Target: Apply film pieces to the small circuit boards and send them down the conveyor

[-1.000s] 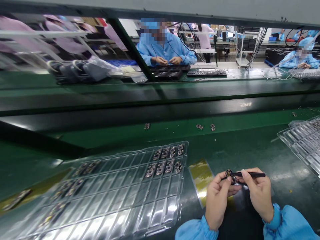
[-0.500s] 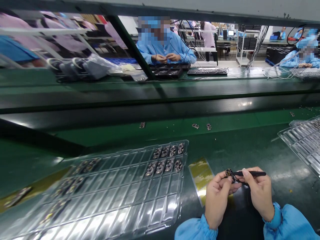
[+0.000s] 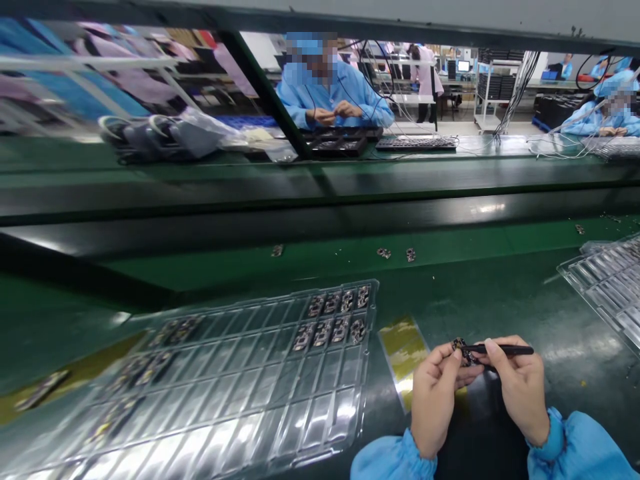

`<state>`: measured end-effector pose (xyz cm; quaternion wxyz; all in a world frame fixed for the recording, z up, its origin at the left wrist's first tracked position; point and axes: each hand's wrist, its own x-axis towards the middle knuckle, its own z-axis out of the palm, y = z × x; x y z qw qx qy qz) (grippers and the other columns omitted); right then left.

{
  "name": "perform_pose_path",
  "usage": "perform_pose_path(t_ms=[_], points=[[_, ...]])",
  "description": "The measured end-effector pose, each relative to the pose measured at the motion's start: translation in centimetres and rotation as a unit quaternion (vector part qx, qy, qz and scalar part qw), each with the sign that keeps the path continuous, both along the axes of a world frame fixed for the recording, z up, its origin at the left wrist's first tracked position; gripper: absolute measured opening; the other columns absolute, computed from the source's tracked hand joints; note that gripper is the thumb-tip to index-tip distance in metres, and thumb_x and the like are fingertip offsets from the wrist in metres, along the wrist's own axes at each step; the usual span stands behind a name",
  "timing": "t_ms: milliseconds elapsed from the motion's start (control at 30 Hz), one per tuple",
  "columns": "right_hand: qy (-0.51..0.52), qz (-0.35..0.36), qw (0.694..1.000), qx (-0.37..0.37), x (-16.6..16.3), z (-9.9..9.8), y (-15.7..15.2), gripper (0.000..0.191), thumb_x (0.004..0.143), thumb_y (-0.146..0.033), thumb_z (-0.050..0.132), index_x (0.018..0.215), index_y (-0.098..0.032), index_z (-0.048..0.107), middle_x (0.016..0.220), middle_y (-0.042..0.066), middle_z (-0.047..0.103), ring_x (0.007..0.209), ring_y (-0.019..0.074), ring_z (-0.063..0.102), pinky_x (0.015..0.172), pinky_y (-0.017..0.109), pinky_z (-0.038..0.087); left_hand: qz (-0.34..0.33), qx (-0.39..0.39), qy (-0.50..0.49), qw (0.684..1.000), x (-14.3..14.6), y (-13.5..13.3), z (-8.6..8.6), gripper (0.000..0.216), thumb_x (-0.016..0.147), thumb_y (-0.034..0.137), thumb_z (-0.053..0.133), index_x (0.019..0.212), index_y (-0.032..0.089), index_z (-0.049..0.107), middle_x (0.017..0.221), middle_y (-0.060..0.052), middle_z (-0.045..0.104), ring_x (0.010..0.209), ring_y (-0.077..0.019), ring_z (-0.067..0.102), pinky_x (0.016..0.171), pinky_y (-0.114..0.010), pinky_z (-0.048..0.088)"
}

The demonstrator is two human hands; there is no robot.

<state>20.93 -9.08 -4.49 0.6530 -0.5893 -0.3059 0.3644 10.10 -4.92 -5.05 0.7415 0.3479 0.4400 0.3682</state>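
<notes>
Pinched between the thumb and fingers of my left hand is a small circuit board, dark with bright metal parts. My right hand is closed round black tweezers, whose tip points left and meets the board. Just left of my hands lies a sheet of amber tape on the green bench. Further left is a clear plastic tray with narrow slots, several of them holding similar boards. The exact contact of the tweezer tip is too small to make out.
A second clear tray lies at the right edge. Loose boards rest on the green conveyor strip behind the bench. Another amber tape sheet is at far left. Across the line a co-worker in blue handles something small.
My hands and the tweezers stay almost in place at the board. The loose boards on the conveyor strip have shifted slightly left.
</notes>
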Motion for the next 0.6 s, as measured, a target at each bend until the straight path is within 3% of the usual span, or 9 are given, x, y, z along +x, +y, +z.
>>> perform_pose_path(t_ms=[233, 400, 600], points=[[-0.029, -0.003, 1.000, 0.004, -0.2, 0.4, -0.2, 0.019, 0.078, -0.034, 0.061, 0.077, -0.015, 0.063, 0.074, 0.007, 0.068, 0.069, 0.0211, 0.065, 0.064, 0.031, 0.054, 0.009, 0.033, 0.017, 0.999, -0.2, 0.0, -0.3, 0.029, 0.068, 0.043, 0.063, 0.073, 0.016, 0.055, 0.068, -0.004, 0.067, 0.060, -0.0189, 0.065, 0.061, -0.029, 0.052], [-0.193, -0.002, 0.980, 0.047, -0.3, 0.8, -0.8, 0.010, 0.078, -0.025, 0.061, 0.081, -0.018, 0.068, 0.079, 0.007, 0.069, 0.073, 0.0225, 0.065, 0.066, 0.032, 0.055, 0.023, 0.053, 0.012, 0.998, -0.1, -0.1, -0.2, 0.028, 0.067, 0.043, 0.064, 0.071, 0.016, 0.056, 0.069, -0.003, 0.066, 0.066, -0.0199, 0.066, 0.063, -0.029, 0.052], [-0.274, -0.096, 0.954, 0.081, 1.7, 0.7, -1.0, 0.014, 0.076, -0.024, 0.062, 0.089, -0.020, 0.068, 0.087, 0.007, 0.069, 0.080, 0.0242, 0.065, 0.075, 0.037, 0.053, 0.056, 0.039, 0.022, 0.997, -1.0, 0.1, 0.9, 0.033, 0.067, 0.045, 0.064, 0.077, 0.015, 0.056, 0.072, -0.006, 0.067, 0.061, -0.0202, 0.066, 0.064, -0.032, 0.052]])
